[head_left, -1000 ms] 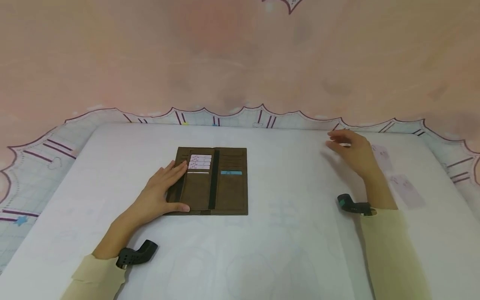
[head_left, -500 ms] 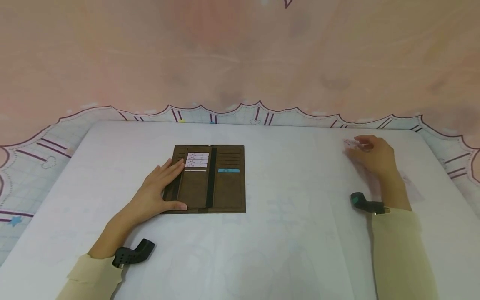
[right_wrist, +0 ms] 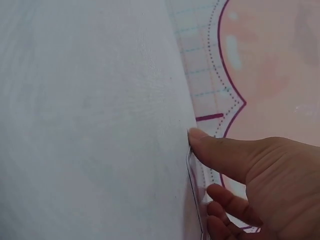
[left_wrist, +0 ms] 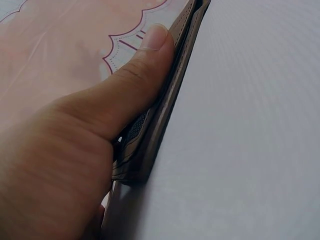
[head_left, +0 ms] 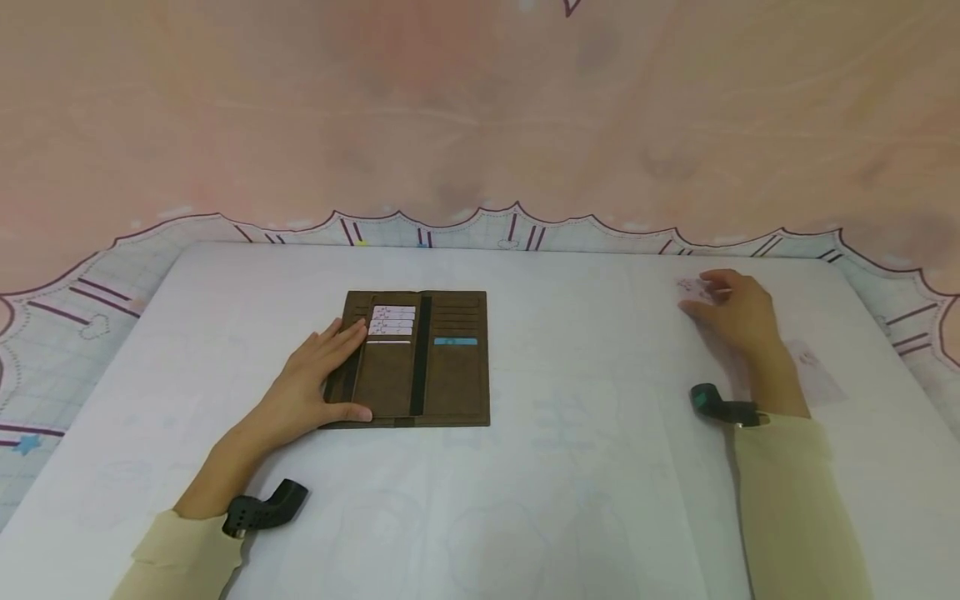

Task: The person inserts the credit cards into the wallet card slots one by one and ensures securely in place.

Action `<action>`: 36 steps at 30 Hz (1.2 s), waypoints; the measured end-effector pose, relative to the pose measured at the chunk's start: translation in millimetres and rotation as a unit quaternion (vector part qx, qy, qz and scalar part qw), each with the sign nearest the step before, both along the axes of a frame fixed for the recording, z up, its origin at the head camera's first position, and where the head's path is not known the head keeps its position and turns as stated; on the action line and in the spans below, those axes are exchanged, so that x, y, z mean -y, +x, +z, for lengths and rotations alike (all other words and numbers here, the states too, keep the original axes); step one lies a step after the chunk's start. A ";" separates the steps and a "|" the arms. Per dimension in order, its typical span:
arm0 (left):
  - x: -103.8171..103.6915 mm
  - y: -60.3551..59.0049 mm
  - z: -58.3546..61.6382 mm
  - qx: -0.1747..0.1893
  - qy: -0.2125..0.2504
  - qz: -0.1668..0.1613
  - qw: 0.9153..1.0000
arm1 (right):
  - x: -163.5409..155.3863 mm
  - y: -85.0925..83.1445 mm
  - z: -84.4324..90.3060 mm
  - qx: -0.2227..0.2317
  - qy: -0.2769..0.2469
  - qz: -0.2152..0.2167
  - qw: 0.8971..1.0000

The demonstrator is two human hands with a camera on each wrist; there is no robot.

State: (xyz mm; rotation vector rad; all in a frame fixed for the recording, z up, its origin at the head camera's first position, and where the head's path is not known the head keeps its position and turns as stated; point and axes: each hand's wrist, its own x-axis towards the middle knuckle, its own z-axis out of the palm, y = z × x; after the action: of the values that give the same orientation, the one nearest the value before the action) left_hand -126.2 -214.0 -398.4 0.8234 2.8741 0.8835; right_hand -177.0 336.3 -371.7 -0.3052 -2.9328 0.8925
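A brown wallet (head_left: 442,375) lies open on the white table, with several pale cards (head_left: 393,321) in its left slots and a blue card (head_left: 454,341) on the right. My left hand (head_left: 315,387) rests flat on the wallet's left flap, fingers straight and thumb (left_wrist: 150,50) along the near edge of the wallet (left_wrist: 165,110). At the far right my right hand (head_left: 731,312) pinches a pale, faintly printed card (head_left: 688,288) by its edge. In the right wrist view the thumb (right_wrist: 220,150) lies on the card (right_wrist: 194,192), with the fingers curled beside it.
A second pale card (head_left: 813,371) lies on the table just right of my right forearm. The white table (head_left: 570,467) ends at a patterned scalloped cloth (head_left: 90,308) along the back and both sides. A black wrist camera (head_left: 262,508) sits on each forearm.
My right hand moved right to the pale card and took hold of its edge, then drew slightly left. The left hand stayed on the wallet.
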 end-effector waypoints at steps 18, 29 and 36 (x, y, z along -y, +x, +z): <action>-0.7 0.7 -1.0 -0.002 0.005 0.002 1.000 | 7.4 -6.8 0.1 0.013 -0.040 -0.019 0.999; -1.7 0.6 1.1 0.016 0.003 0.007 1.000 | 11.9 -5.4 2.5 -0.006 -0.037 -0.036 0.999; -1.9 1.6 1.4 0.009 0.005 0.006 1.000 | 10.8 -5.8 1.7 0.001 -0.034 -0.044 0.998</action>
State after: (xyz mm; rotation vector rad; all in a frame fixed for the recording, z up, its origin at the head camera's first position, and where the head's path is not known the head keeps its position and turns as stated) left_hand -124.6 -212.0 -397.0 0.7958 2.8649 0.9035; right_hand -182.7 325.5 -370.0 -0.4342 -2.8703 0.9810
